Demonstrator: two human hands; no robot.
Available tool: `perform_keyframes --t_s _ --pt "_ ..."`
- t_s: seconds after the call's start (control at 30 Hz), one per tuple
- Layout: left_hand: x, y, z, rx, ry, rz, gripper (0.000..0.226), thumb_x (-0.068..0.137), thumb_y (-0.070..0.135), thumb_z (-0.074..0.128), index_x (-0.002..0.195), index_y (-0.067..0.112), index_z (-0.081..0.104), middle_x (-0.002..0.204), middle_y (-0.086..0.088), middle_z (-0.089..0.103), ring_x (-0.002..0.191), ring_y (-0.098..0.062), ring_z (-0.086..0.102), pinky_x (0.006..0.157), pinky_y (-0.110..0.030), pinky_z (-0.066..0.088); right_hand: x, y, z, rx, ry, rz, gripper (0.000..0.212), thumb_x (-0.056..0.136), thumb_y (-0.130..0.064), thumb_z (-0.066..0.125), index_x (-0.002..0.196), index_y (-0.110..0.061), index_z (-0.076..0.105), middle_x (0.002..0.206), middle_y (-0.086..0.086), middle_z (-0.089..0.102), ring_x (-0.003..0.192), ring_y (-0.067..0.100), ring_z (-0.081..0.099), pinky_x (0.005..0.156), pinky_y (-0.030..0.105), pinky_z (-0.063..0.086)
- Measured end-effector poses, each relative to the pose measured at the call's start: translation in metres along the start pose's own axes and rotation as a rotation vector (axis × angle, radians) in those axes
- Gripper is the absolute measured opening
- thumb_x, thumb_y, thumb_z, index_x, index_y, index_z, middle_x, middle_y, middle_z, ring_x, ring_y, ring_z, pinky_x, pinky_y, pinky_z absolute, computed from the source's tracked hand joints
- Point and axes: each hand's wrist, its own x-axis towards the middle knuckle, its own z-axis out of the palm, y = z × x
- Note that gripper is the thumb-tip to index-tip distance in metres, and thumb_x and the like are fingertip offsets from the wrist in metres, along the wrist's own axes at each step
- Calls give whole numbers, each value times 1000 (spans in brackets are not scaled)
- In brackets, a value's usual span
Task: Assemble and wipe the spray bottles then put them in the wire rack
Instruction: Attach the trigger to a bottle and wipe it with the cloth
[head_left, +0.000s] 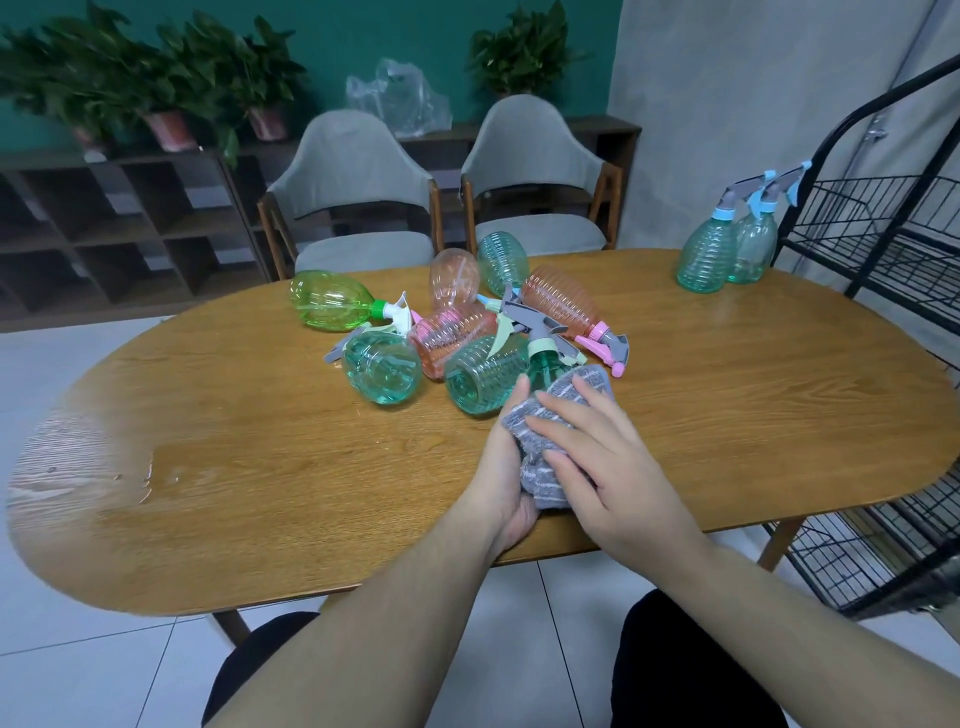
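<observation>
Left hand grips the teal spray bottle from below through a grey striped cloth, while the right hand lies flat-fingered on that cloth. Both sit at the near edge of the bottle pile on the wooden table (no readable labels anywhere). Two assembled teal bottles stand far right of the pile, just beside the black wire rack.
</observation>
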Motion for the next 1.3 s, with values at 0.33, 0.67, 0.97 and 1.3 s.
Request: perform_keyframes --t_s 0.33,0.67,0.97,1.3 --pt "-1 -4 0 17 -41 117 47 104 52 42 126 20 67 124 -11 73 110 -27 71 94 -49 56 58 0 -18 235 41 432 33 106 -21 43 134 -20 61 142 -11 53 127 -7 38 104 3 22" --pt "0 -3 -1 -35 -33 76 48 105 46 41 140 19 60 129 -10 71 107 -28 72 81 -45 61 67 4 -11 74 -246 550 51 105 -40 36 155 -36 28 165 -14 9 151 9 11 119 29 13" --pt "3 -8 -4 -77 -24 140 47 107 39 37 136 14 62 126 -17 70 108 -30 71 81 -42 61 19 4 -8 -136 -175 39 48 99 -37 40 143 -21 51 158 0 34 152 24 15 123 37 16" --pt "-3 -6 1 51 -11 113 60 94 61 49 127 16 69 126 -21 70 109 -33 70 92 -47 57 2 15 -13 82 -148 6 41 103 -35 42 143 -32 47 159 -19 28 153 14 9 122 26 14"
